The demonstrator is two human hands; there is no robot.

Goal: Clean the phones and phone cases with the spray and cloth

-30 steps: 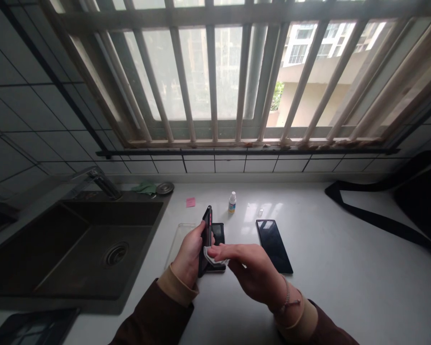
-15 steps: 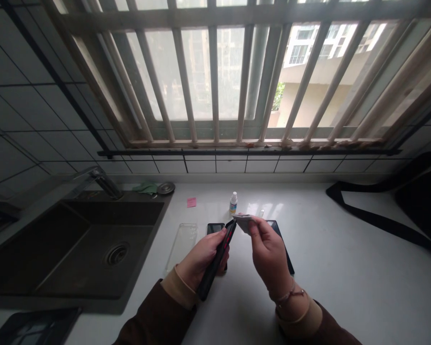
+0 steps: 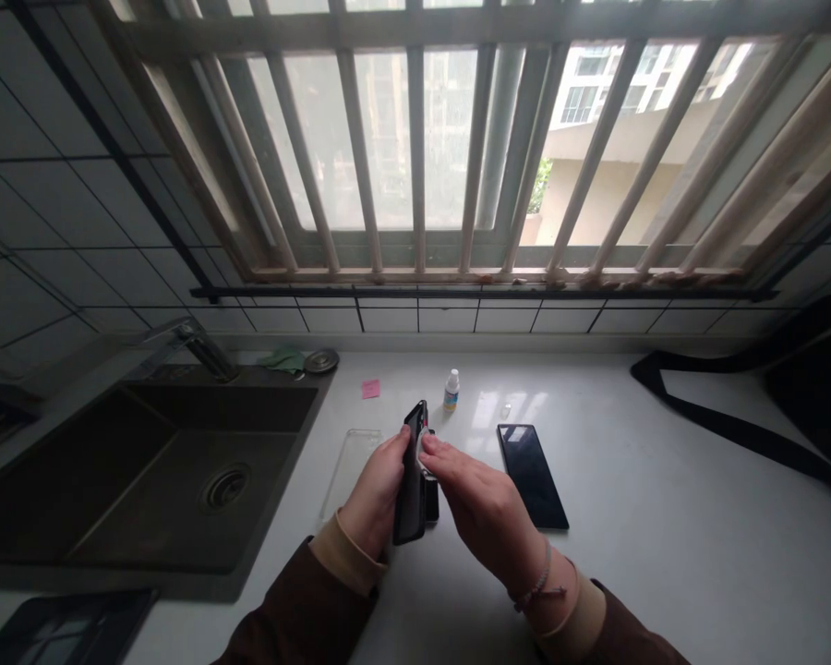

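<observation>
My left hand (image 3: 376, 485) is closed around a black phone case (image 3: 408, 508) with red side buttons, held upright on its long edge above the counter. Whether a phone sits inside it, I cannot tell. With my right hand (image 3: 488, 499) I press a small grey-white cloth (image 3: 424, 457) against the case's right side, fingers together over it. Behind the case, a dark phone (image 3: 433, 506) lies mostly hidden on the counter. A clear phone case (image 3: 350, 471) lies left of my hands, and a larger black-screened device (image 3: 535, 478) lies to the right.
A small white bottle (image 3: 451, 392) stands beyond my hands, near a pink sticky note (image 3: 370, 389) and a little clear piece (image 3: 505, 411). The sink (image 3: 277, 480) is at left, with a green cloth (image 3: 283, 359) behind it. A black strap (image 3: 699, 406) lies at right.
The case has turned more upright and shifted slightly left. My right hand has moved left, bringing the cloth from the case's top end onto its side, and uncovering the black-screened device.
</observation>
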